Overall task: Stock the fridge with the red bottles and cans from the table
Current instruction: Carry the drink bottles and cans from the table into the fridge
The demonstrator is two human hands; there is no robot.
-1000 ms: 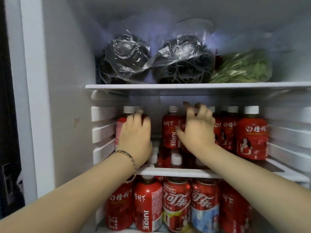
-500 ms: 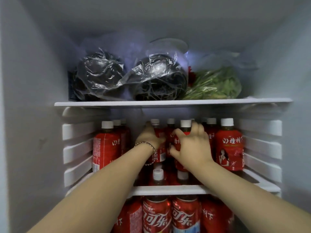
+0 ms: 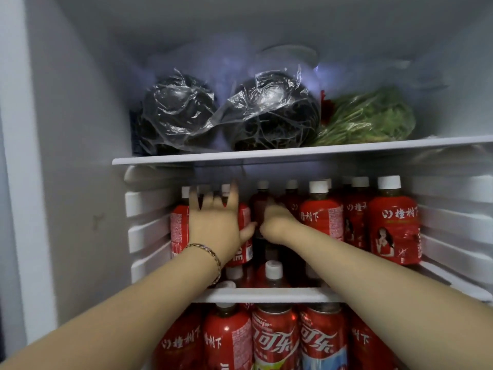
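Red bottles with white caps stand in rows on the fridge's middle shelf [image 3: 266,295]; the nearest right one [image 3: 392,231] is in full view. My left hand [image 3: 216,225] lies flat against the left front red bottle [image 3: 177,231], fingers spread upward, thumb round its right side. My right hand [image 3: 277,222] reaches deeper into the middle gap and curls round a darker-looking red bottle [image 3: 260,204]; its fingertips are hidden. More capped bottles [image 3: 273,273] sit low in the gap. Red cans [image 3: 274,340] and bottles [image 3: 226,340] fill the shelf below.
The top shelf [image 3: 266,153] holds two dark bundles in clear plastic [image 3: 269,113] and bagged green leaves [image 3: 368,118]. Ribbed white side walls [image 3: 149,231] close in the middle shelf. The fridge's left frame [image 3: 16,156] stands close by.
My left hand has moved from the middle bottles to the left front bottle and spread its fingers. My right hand has gone deeper into the gap. The view has shifted right.
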